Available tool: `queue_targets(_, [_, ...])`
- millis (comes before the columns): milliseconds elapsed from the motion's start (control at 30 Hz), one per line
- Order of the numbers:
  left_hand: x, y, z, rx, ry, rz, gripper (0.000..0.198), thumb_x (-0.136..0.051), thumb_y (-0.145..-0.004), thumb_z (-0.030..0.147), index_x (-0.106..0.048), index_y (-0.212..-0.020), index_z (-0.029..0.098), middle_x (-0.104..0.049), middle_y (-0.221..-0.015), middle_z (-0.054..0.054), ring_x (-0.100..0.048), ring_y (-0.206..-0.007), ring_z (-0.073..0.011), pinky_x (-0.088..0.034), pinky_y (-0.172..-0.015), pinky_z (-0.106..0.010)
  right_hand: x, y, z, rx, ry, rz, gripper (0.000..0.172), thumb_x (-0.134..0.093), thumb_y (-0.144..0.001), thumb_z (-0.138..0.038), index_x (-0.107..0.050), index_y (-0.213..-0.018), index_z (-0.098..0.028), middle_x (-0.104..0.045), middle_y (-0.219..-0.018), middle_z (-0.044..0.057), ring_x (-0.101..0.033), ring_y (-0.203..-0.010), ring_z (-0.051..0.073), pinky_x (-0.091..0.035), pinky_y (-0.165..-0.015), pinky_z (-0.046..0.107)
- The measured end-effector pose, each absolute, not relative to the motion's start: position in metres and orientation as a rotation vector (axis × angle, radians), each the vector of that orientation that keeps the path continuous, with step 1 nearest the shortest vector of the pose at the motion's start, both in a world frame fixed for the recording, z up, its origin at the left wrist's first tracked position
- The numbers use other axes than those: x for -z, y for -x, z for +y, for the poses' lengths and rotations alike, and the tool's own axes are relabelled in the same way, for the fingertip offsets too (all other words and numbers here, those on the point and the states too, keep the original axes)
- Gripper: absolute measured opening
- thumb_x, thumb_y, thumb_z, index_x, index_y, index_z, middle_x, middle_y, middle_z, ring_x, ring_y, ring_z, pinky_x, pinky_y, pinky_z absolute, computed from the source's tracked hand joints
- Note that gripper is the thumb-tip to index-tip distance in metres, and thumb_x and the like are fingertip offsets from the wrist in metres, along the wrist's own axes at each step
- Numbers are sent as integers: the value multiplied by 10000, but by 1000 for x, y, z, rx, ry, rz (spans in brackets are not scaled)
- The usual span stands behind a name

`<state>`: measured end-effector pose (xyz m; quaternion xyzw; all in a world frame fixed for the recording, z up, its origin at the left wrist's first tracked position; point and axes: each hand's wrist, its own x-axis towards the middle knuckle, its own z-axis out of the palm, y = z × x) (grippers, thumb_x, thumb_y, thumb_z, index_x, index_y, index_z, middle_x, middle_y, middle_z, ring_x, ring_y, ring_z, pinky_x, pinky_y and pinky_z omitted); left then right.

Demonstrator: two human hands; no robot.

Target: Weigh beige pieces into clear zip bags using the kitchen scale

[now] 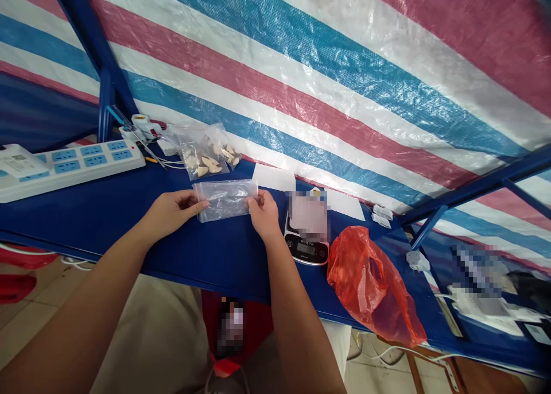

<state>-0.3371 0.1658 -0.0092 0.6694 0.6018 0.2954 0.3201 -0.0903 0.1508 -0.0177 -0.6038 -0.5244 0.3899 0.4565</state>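
In the head view, the clear plastic bag is stretched flat between the two hands, above the blue bench. The left hand pinches its left end, thumb on top and fingers curled behind; the right hand grips the opposite end in the same way, so neither is spread. Just beyond the bag lie filled clear bags of pale pieces, with a white power strip farther left. Near the right hand stands a scale, its top blurred, and beside that a red plastic bag.
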Motion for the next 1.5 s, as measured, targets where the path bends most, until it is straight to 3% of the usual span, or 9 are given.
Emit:
queue_targets(233, [5,324,163,-769,-1574,1560,604,-755,-706,733,-740,-975,193,-770,-766,-49,-700,-659,-201,-577,-717,-338,8,85,146,-796,1604,-1248,183,-539,-981,-288,-625,-1125,-217,-782,-1001,75,-747,-914,235,-566,-906,387])
queue_targets(367, [7,296,172,-742,-1438,1557,637,-883,-592,568,-613,-1048,215,-772,-733,-29,-741,-636,-242,-604,-675,-359,-3,81,140,-569,1576,-1175,338,-467,-1014,-287,-535,-1325,-171,-679,-1338,184,-661,-1243,250,-495,-1087,406])
queue_targets(433, [7,276,177,-705,-1402,1556,606,-891,-584,494,-550,-1015,238,-760,-710,-5,-759,-657,-253,-604,-663,-347,-8,78,138,-405,1485,-1121,341,-433,-1016,-292,-509,-1328,-178,-633,-1388,188,-630,-1281,236,-486,-1102,400])
queue_targets(567, [2,238,183,-722,-1378,1581,446,-821,-674,417,-484,-919,259,-736,-687,32,-759,-654,-231,-585,-648,-314,-9,75,138,-123,1244,-992,264,-470,-1004,-359,-562,-1185,-190,-689,-1172,150,-689,-1081,242,-554,-969,426])
queue_targets(900, [-5,208,166,-702,-1734,1511,213,-653,-727,415,-580,-817,236,-729,-708,0,-703,-670,-219,-492,-623,-304,-4,97,133,-163,1210,-1230,240,-432,-1028,-378,-607,-1052,-216,-747,-995,89,-720,-907,204,-579,-854,363])
queue_targets(1133, [-15,255,164,-744,-1657,1490,375,-705,-740,569,-708,-832,205,-690,-633,17,-595,-603,-153,-413,-563,-260,-5,93,132,-235,1286,-1230,272,-396,-1032,-393,-608,-1040,-223,-757,-885,49,-729,-805,190,-572,-787,330])
queue_targets(1233, [-21,291,173,-1096,-1397,1734,351,-698,-795,517,-697,-937,196,-685,-713,35,-562,-630,-113,-455,-594,-227,-3,97,130,-242,1304,-1338,277,-384,-1050,-381,-609,-1037,-218,-752,-841,43,-718,-747,184,-554,-745,314])
queue_targets(1367, [-24,331,194,-1386,-1260,1946,272,-561,-900,371,-585,-1111,201,-688,-964,15,-585,-788,-102,-502,-664,-196,3,119,123,-127,1309,-1831,283,-348,-1049,-260,-623,-1025,-200,-763,-952,97,-722,-880,205,-513,-807,317])
queue_targets(1500, [-25,354,223,-1410,-1335,2036,306,-574,-916,328,-534,-1187,192,-667,-1190,-28,-608,-973,-130,-536,-804,-239,10,144,115,-177,1219,-2191,217,-463,-1024,-244,-616,-871,-230,-704,-748,7,-669,-689,170,-407,-615,293])
